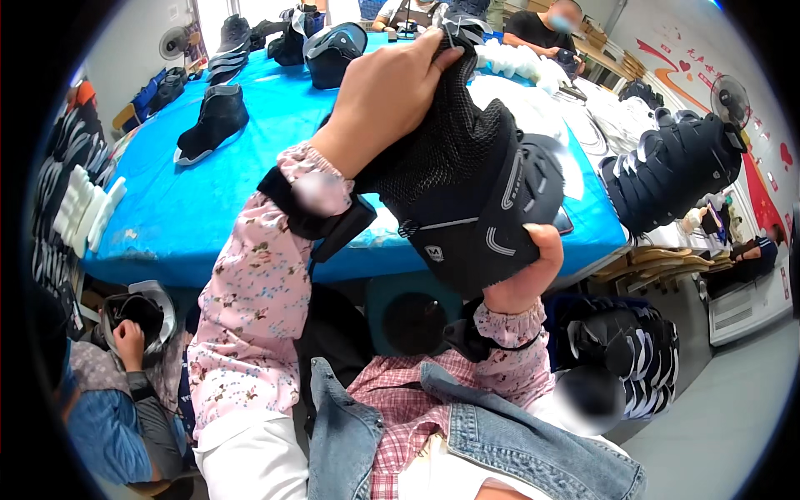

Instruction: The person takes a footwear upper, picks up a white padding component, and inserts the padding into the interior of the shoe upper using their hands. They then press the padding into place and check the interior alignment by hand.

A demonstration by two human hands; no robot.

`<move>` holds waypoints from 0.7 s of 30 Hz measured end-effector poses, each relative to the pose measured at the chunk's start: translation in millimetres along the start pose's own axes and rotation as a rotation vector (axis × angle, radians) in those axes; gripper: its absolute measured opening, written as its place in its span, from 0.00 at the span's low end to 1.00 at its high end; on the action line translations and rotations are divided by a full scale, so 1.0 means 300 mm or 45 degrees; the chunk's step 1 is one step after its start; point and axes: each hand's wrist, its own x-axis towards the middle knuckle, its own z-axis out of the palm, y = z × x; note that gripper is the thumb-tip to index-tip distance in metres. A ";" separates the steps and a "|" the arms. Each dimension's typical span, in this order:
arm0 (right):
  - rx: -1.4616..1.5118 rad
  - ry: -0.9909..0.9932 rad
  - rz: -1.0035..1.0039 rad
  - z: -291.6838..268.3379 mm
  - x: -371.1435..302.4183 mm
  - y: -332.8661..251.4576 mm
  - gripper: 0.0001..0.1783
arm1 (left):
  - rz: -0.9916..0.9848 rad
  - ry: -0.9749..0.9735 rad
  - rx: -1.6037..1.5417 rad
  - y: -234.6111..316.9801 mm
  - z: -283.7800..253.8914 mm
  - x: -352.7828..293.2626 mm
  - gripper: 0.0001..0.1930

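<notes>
A black shoe upper (454,221) with a mesh lining and pale curved stripes hangs in front of me, over the near edge of the blue-covered table (167,217). At its upper end, my left hand (383,100) pinches the mesh part between thumb and fingers. My right hand (533,271) grips the lower edge, thumb on the outer face and the other fingers mostly hidden behind it. Below the upper, a dark round shape on a greenish base (415,321) shows near my lap.
Black shoe uppers (212,125) stand across the table's far left. A long stack of black uppers (675,171) lies at the right, and a crate of uppers (625,350) sits below. Co-workers sit opposite and at my left, where a person's hand (129,343) holds an upper.
</notes>
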 end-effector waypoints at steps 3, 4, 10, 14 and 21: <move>0.345 -0.107 0.329 -0.010 0.021 -0.017 0.19 | 0.065 -0.043 -0.034 -0.014 0.059 -0.020 0.17; 0.341 -0.133 0.366 -0.006 0.024 -0.016 0.19 | 0.040 -0.115 -0.070 -0.026 0.064 -0.018 0.20; 0.304 -0.097 0.269 0.020 0.047 0.004 0.18 | 0.439 0.485 0.262 -0.025 -0.034 0.033 0.17; 0.230 -0.001 0.194 0.068 0.032 0.021 0.20 | 0.323 0.384 -0.169 0.158 -0.056 -0.219 0.16; 0.001 -0.026 0.219 0.091 0.009 0.034 0.22 | -0.146 0.060 -0.471 0.171 -0.044 -0.322 0.28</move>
